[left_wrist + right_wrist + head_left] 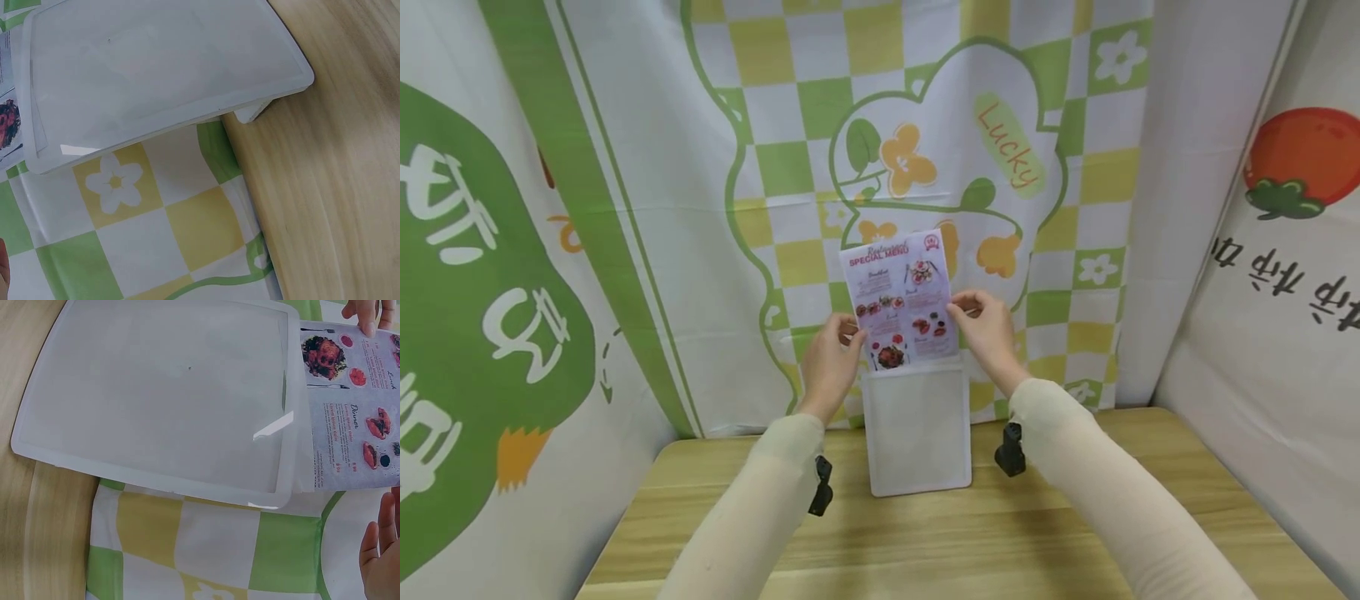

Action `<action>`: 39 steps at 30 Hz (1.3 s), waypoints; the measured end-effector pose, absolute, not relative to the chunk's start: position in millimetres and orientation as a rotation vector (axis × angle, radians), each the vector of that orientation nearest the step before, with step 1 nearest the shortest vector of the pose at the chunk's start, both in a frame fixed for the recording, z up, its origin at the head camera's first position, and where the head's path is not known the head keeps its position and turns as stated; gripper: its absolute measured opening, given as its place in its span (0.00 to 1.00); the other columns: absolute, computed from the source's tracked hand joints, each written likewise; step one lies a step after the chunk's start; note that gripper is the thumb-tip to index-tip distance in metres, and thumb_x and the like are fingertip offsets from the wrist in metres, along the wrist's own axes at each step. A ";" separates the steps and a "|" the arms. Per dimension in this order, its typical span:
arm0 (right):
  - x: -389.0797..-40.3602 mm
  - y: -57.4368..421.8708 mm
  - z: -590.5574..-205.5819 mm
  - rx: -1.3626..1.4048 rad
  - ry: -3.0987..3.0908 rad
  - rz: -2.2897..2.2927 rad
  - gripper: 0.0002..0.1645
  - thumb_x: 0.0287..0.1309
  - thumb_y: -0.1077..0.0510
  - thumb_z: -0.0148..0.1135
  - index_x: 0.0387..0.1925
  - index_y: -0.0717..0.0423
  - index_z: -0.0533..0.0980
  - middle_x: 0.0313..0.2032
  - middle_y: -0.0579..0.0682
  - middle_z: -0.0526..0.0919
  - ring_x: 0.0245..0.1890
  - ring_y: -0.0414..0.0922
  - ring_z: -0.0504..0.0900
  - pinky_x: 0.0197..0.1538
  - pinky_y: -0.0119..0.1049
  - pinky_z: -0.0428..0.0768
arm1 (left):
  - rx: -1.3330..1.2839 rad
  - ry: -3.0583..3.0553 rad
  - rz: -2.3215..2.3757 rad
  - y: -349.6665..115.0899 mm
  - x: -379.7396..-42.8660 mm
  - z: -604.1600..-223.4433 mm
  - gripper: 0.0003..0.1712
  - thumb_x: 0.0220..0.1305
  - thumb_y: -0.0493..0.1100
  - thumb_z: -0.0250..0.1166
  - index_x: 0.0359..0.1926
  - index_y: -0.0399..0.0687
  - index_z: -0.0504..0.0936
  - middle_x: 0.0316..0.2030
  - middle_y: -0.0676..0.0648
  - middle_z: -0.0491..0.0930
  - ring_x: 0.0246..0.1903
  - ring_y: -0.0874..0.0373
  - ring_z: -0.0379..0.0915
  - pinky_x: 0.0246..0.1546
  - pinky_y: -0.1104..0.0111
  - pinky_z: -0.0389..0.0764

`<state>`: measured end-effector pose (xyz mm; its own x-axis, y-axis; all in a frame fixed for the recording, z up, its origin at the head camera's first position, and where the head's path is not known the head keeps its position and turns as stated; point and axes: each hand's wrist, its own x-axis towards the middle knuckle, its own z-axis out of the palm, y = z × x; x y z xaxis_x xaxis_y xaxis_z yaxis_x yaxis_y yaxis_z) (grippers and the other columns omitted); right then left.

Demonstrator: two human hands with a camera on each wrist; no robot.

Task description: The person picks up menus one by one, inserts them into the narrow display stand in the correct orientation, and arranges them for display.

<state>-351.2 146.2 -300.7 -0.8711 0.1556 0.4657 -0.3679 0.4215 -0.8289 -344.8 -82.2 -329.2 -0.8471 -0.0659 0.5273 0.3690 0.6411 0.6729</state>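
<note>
A printed menu sheet (901, 300) with food pictures is held up by its two side edges. My left hand (831, 362) pinches its left edge, and my right hand (988, 329) pinches the right edge between thumb and fingers. Just below the sheet stands a white-framed display stand (917, 433) with a blank clear front, leaning back on the table. The sheet's lower edge lies at the frame's top edge. In the right wrist view the menu (353, 412) sits right at the frame (169, 394), with fingers on both of its sides.
The stand rests on a wooden table (737, 517), near its back edge. Behind it hangs a checkered green, yellow and white cloth (797, 175). Printed white panels flank the table on both sides. A support foot (253, 111) shows behind the stand in the left wrist view.
</note>
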 end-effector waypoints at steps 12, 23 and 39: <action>-349.9 149.7 -313.2 0.177 -2.238 1.442 0.12 0.65 0.59 0.64 0.46 0.63 0.79 0.44 0.58 0.83 0.42 0.51 0.80 0.48 0.42 0.78 | -0.242 -2.376 -1.136 -80.6 -346.9 -342.8 0.14 0.69 0.48 0.64 0.51 0.50 0.78 0.43 0.51 0.85 0.38 0.57 0.79 0.35 0.64 0.75; -350.3 151.8 -337.4 0.196 -2.209 1.488 0.13 0.63 0.60 0.66 0.46 0.63 0.79 0.43 0.59 0.84 0.42 0.51 0.81 0.50 0.41 0.78 | -0.261 -2.386 -1.119 -80.5 -344.4 -358.6 0.12 0.67 0.44 0.66 0.48 0.48 0.79 0.40 0.50 0.85 0.37 0.56 0.80 0.34 0.63 0.76; -350.4 156.1 -365.4 0.137 -2.223 1.487 0.12 0.64 0.59 0.66 0.44 0.64 0.81 0.38 0.58 0.85 0.36 0.47 0.79 0.41 0.32 0.75 | -0.265 -2.454 -1.065 -80.0 -342.4 -374.7 0.11 0.67 0.45 0.66 0.48 0.49 0.80 0.39 0.51 0.85 0.36 0.57 0.80 0.35 0.62 0.78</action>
<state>-350.4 156.1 -365.4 -0.8895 0.1679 0.4250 -0.3287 0.4111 -0.8503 -342.4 -80.0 -374.7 -0.8807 -0.0022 0.4736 0.3444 0.6834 0.6437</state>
